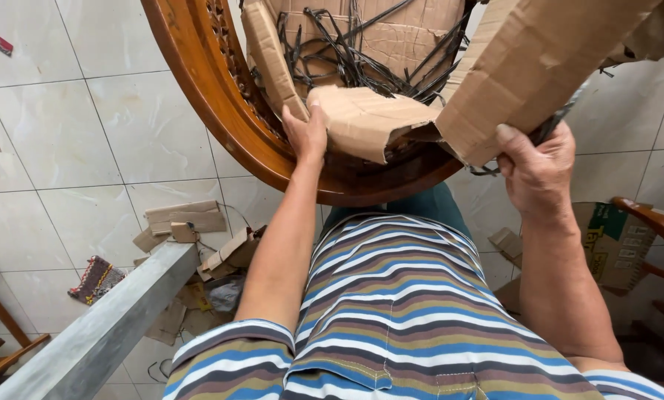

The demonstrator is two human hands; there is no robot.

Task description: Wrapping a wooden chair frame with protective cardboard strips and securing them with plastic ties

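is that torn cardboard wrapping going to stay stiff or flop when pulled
The cardboard wrapping probably flops: it is creased and ragged where the left hand presses it. It likely tears easily, judging by its torn edges. The flap at the right hand looks light.
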